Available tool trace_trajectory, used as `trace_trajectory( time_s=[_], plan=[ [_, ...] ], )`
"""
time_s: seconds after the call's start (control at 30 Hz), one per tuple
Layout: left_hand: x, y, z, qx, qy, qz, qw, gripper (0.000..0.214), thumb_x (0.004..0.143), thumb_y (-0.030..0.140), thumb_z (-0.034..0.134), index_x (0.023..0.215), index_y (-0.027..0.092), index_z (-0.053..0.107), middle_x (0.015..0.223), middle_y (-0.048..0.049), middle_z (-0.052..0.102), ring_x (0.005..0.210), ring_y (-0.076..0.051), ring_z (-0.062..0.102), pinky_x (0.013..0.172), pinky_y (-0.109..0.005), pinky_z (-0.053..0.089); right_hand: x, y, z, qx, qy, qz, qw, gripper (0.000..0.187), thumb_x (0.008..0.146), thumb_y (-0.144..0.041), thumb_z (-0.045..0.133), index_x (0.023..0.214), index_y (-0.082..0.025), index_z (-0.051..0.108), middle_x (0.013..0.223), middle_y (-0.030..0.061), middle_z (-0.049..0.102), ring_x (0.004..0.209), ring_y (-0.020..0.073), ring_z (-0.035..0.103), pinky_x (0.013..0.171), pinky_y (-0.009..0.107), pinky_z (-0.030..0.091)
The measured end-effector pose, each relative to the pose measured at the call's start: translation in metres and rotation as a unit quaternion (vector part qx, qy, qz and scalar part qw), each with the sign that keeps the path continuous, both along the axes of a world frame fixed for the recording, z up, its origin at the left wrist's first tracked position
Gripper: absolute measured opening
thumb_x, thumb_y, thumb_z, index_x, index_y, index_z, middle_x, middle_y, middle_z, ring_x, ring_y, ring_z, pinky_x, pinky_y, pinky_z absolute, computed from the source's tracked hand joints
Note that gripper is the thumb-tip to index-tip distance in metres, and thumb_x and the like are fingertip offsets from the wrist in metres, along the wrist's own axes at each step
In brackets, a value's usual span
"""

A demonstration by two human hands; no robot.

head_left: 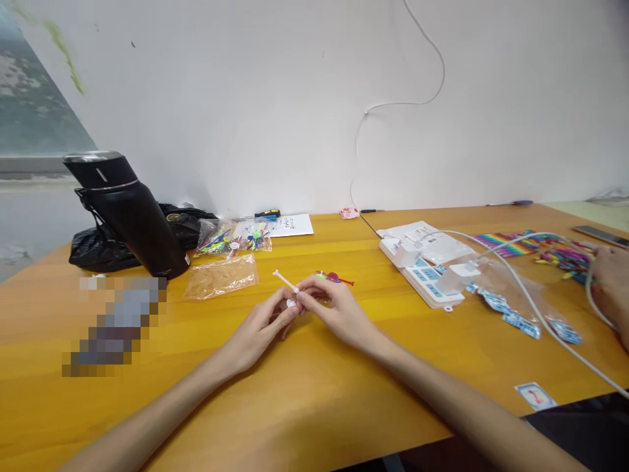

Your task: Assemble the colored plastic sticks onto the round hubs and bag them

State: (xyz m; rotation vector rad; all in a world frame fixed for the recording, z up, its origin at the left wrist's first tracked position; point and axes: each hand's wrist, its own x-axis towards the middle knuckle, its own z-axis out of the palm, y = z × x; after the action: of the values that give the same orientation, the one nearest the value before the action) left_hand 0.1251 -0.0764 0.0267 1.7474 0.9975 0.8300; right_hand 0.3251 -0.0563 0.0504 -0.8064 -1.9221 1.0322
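Note:
Above the middle of the table, my two hands meet fingertip to fingertip. A thin white plastic stick [285,280] with a forked tip slants up and left from the fingers of my right hand [331,305], which are pinched on its lower end. My left hand [263,328] is closed on a small round white plastic piece [291,303], mostly covered by the thumb. Whether the stick and the round piece are joined I cannot tell. Just behind my right hand lie small red and green plastic parts [335,277], partly hidden by it.
At left stand a black thermos [132,216] and a black plastic bag [88,249]; bags of colourful parts [236,237] and an empty clear bag [223,276] lie nearby. A white power strip [427,282] with cables is at right. Another person's hand [612,282] is at the far right.

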Motion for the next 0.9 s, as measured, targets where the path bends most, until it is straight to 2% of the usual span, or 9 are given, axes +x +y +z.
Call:
trace_trajectory(
  time_s=[0.17, 0.33, 0.77, 0.9],
  plan=[
    [0.003, 0.000, 0.002, 0.003, -0.016, -0.019, 1.000, 0.028, 0.104, 0.048, 0.046, 0.103, 0.021, 0.053, 0.080, 0.0020, 0.053, 0.071, -0.014, 0.049, 0.069, -0.028, 0.039, 0.003, 0.012, -0.006, -0.116, 0.096, -0.004, 0.989, 0.026, 0.095, -0.041, 0.065, 0.108, -0.018, 0.067, 0.085, 0.0031, 0.075, 0.084, 0.0172, 0.072, 0.086, 0.032, 0.055],
    [0.003, -0.001, -0.001, -0.009, -0.018, -0.022, 1.000, 0.029, 0.103, 0.050, 0.046, 0.102, 0.021, 0.052, 0.078, 0.0019, 0.055, 0.072, -0.015, 0.050, 0.070, -0.028, 0.040, 0.010, 0.023, -0.003, -0.190, 0.169, -0.059, 0.965, 0.035, 0.084, -0.049, 0.075, 0.100, -0.018, 0.067, 0.081, 0.0028, 0.075, 0.077, 0.0161, 0.071, 0.078, 0.030, 0.055],
    [0.002, -0.002, 0.001, 0.024, 0.028, -0.034, 0.999, 0.028, 0.102, 0.048, 0.049, 0.103, 0.021, 0.057, 0.083, 0.0015, 0.054, 0.075, -0.015, 0.047, 0.068, -0.026, 0.035, 0.019, 0.038, -0.005, -0.137, 0.137, -0.117, 0.974, 0.037, 0.076, -0.050, 0.081, 0.092, -0.019, 0.068, 0.085, 0.0039, 0.075, 0.084, 0.0188, 0.071, 0.077, 0.030, 0.054],
    [0.002, -0.003, 0.003, 0.023, 0.020, -0.042, 0.999, 0.027, 0.102, 0.046, 0.049, 0.104, 0.021, 0.058, 0.082, 0.0017, 0.053, 0.075, -0.015, 0.046, 0.067, -0.026, 0.035, 0.022, 0.041, -0.004, -0.127, 0.132, -0.127, 0.975, 0.034, 0.081, -0.050, 0.077, 0.091, -0.019, 0.069, 0.084, 0.0033, 0.073, 0.082, 0.0168, 0.069, 0.078, 0.029, 0.052]
  ],
)
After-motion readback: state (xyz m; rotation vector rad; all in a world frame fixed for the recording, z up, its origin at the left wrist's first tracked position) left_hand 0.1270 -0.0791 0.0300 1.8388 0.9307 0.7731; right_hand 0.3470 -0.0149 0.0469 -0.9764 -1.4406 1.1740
